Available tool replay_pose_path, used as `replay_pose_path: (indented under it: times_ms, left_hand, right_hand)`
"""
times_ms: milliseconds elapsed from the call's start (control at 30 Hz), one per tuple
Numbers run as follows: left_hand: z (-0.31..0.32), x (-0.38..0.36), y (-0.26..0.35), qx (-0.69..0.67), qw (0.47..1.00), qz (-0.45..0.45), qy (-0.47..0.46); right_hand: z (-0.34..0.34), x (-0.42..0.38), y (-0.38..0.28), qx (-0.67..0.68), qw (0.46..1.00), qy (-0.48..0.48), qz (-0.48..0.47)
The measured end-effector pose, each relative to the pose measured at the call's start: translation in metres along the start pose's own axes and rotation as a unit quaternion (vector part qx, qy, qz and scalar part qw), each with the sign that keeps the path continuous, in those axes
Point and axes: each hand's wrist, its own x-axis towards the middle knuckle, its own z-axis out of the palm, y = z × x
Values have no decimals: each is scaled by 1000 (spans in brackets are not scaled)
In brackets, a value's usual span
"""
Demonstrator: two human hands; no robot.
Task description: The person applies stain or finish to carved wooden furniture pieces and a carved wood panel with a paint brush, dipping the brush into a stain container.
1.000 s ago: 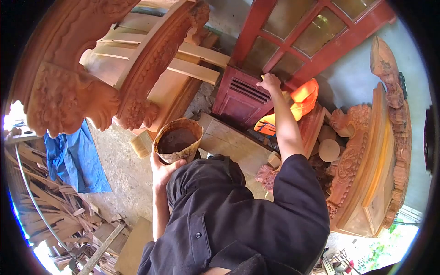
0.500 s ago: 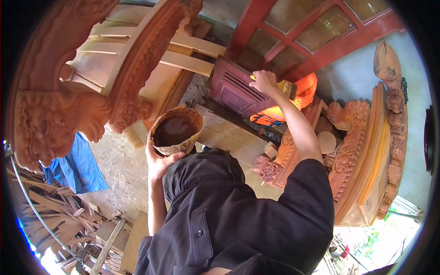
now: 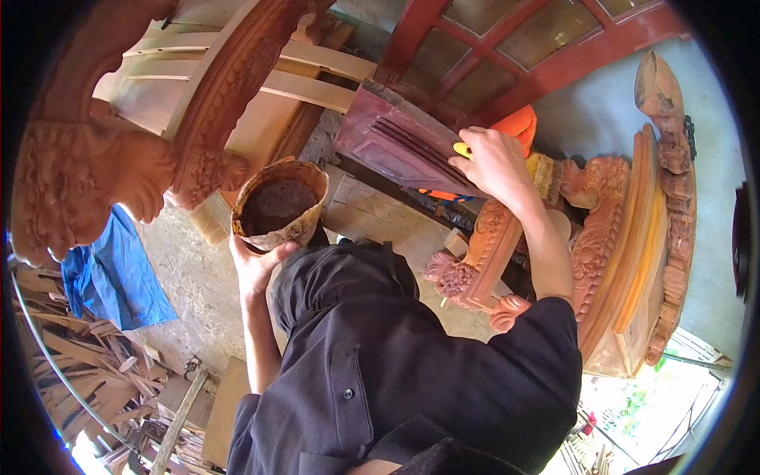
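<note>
My left hand (image 3: 255,267) cradles a bucket (image 3: 299,227) from below and the side, with fingers and thumb wrapped around its crusted wall. Dark brown liquid (image 3: 277,204) fills part of it. My right hand (image 3: 497,162) is closed around a brush, whose yellow handle (image 3: 462,150) pokes out past the thumb side. The brush's pale bristles (image 3: 545,176) show behind the wrist. Right by these fingers is the edge of a dark red wooden panel (image 3: 400,141) with slats, tilted in front of an orange item (image 3: 516,128).
Carved reddish wood pieces stand at left (image 3: 79,174) and right (image 3: 606,229). A red door frame with glass panes (image 3: 550,36) is at the back. A blue sheet (image 3: 119,273) and scrap wood (image 3: 91,368) lie on the floor at left.
My right hand has moved right and down with the brush. The red panel has swung and now hides more of the orange item. The view has shifted slightly; my left hand still holds the bucket.
</note>
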Motion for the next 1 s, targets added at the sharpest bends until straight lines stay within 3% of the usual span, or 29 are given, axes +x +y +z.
replay_pose_path:
  times_ms: [167, 333, 467, 733, 1000]
  left_hand:
    - [-5, -9, -5, 9, 999, 30, 31]
    - [-5, -19, -11, 16, 998, 44, 50]
    - [-1, -31, -12, -8, 997, 61, 54]
    - [-3, -46, -11, 4, 995, 56, 81]
    - [-10, -51, -15, -5, 993, 48, 110]
  right_hand:
    - [-9, -28, -8, 24, 1000, 9, 5]
    - [29, -16, 8, 15, 1000, -9, -6]
    - [61, 5, 24, 20, 999, 45, -25]
    - [67, 101, 92, -14, 994, 6, 107]
    - [84, 169, 148, -49, 987, -7, 150]
